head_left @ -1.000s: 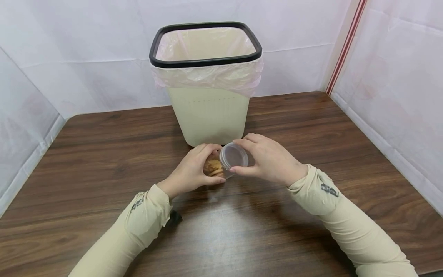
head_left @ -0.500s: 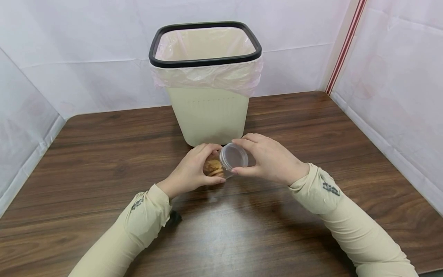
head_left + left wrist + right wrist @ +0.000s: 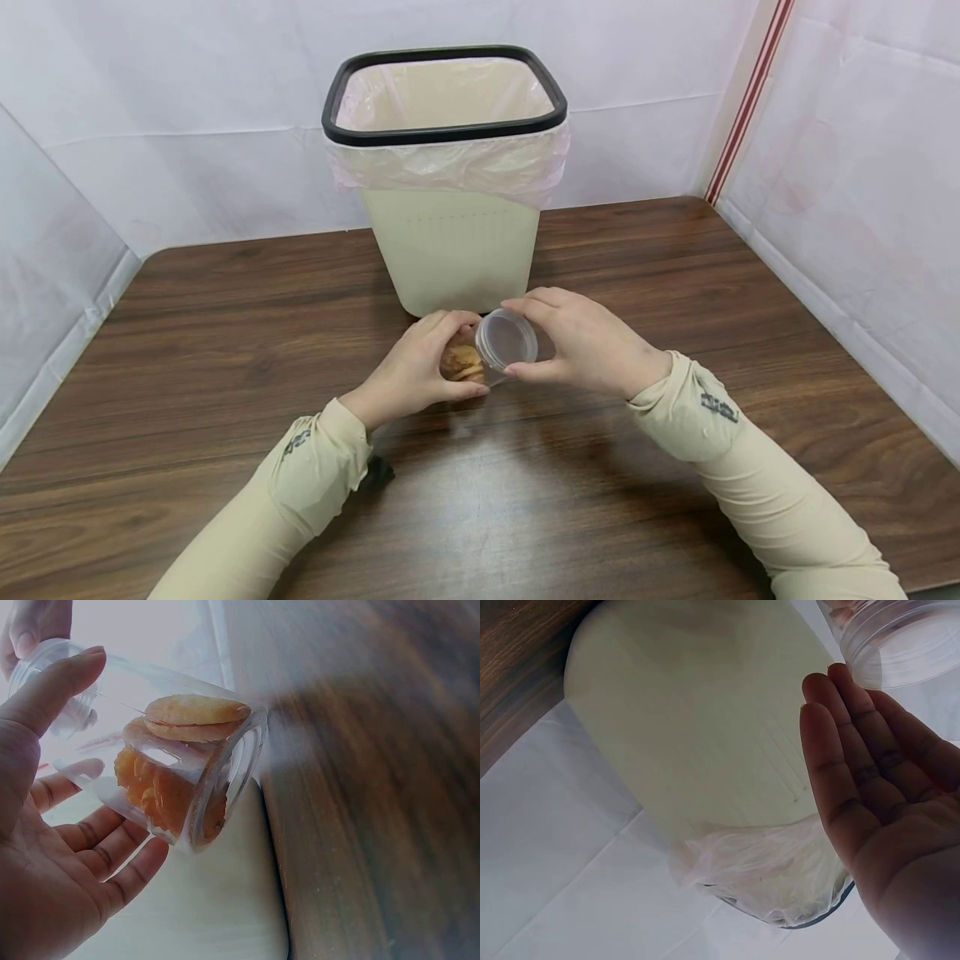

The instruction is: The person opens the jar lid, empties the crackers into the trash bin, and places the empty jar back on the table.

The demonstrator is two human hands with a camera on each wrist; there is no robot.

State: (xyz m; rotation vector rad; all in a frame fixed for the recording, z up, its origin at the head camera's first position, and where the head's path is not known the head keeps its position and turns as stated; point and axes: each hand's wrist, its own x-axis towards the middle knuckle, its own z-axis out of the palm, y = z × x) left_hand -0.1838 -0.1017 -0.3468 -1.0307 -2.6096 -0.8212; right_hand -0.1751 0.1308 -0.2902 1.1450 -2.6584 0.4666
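Observation:
A clear plastic jar [image 3: 112,682] with several golden cookies [image 3: 176,769] leans over the brown table, its base edge low against the tabletop. Its translucent round lid [image 3: 507,340] faces up toward the head camera. From the left, my left hand [image 3: 416,367] grips the jar's body between thumb and fingers. My right hand [image 3: 588,342] pinches the rim of the lid, thumb at the near side and fingers at the far side. In the right wrist view, the fingertips [image 3: 838,675] reach right to the lid end of the jar.
Just behind the hands stands a cream trash bin [image 3: 457,242] with a black rim and a thin pinkish liner [image 3: 450,167]. A small black object [image 3: 378,473] lies beside the left sleeve. White sheets [image 3: 210,83] surround the wooden table [image 3: 225,333].
My right thumb and wrist have shifted very slightly to the right at the lid. The jar and my left hand stay in place.

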